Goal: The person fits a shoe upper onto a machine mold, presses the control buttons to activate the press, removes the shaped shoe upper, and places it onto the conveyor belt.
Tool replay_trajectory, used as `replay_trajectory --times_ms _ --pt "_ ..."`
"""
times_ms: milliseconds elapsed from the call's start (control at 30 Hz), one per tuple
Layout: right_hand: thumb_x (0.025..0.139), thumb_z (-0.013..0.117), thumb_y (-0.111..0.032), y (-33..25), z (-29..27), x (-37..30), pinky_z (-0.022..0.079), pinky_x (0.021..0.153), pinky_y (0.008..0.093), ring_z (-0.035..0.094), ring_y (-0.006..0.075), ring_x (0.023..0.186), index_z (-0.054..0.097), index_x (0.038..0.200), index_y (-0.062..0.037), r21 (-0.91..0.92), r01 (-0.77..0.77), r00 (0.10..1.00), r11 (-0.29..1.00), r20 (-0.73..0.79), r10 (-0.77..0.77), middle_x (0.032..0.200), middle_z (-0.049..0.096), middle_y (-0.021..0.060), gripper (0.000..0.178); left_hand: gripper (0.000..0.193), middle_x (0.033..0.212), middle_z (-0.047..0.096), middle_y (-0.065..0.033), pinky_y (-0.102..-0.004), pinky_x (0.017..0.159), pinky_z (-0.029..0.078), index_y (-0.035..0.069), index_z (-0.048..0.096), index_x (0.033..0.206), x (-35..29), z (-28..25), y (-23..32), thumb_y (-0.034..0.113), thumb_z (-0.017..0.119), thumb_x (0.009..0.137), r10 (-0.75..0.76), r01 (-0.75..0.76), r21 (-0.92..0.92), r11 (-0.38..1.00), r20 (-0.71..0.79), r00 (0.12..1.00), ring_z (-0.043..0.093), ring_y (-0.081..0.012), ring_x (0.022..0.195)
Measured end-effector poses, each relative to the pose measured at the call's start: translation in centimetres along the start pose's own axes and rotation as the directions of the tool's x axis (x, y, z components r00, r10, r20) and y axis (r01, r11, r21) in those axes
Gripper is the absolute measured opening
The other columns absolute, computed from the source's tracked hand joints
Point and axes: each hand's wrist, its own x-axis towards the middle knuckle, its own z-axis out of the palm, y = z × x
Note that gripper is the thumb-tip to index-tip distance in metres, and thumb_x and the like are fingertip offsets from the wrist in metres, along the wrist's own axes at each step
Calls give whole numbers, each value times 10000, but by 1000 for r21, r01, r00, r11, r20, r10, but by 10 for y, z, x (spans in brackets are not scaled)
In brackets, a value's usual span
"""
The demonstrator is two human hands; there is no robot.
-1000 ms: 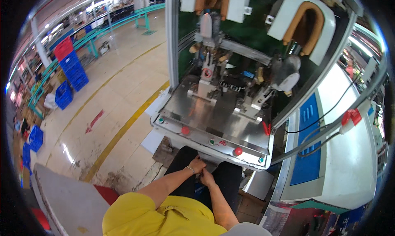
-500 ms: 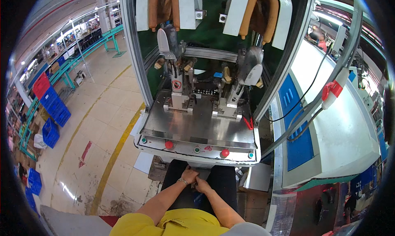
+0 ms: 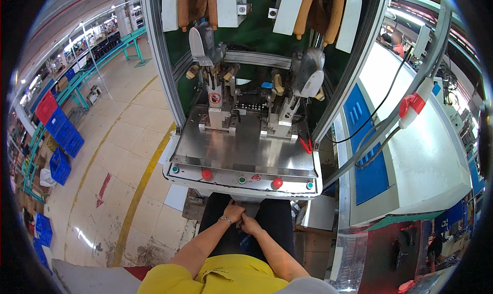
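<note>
My left hand (image 3: 233, 212) and my right hand (image 3: 250, 224) are clasped together over my lap, between my dark-trousered thighs, below the machine's front edge. Their fingers are closed against each other, and no object shows between them; the fingertips are partly hidden. A bracelet circles my left wrist. Ahead stands a machine with a bare metal bed (image 3: 241, 153) and two upright posts. The left post carries a foot-shaped metal form (image 3: 203, 46), the right one a similar form (image 3: 310, 74). Neither hand touches the machine.
Red and green buttons line the front panel (image 3: 259, 181). Above hang two brown U-shaped pads (image 3: 336, 17) in white housings. A red-and-white plug connector (image 3: 413, 105) hangs by the right frame. Blue crates (image 3: 64, 133) stand at left; a white-and-blue machine (image 3: 418, 165) is at right.
The whole view has shifted slightly, so the machine appears a little higher and further left. My hands stay clasped in the lap, almost unmoved.
</note>
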Motion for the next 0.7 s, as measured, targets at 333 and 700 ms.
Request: replay_trajectory --times_ms 333,700 --pt "686 520 -108 -12 -5 -5 422 708 437 525 385 822 401 1044 8 -64 -23 999 998 -33 21 870 549 247 395 198 850 595 -100 -469 937 236 147 588 825 -2 5 -5 171 541 634 12 -14 -55 998 -43 999 547 -253 879" --pt "682 525 -105 -16 -6 -4 421 742 410 515 350 892 470 1042 -18 -2 34 993 999 -112 -34 966 541 203 374 288 843 602 -126 -497 934 214 147 590 944 -10 32 12 160 518 666 -232 92 -346 934 -389 892 562 -272 804"
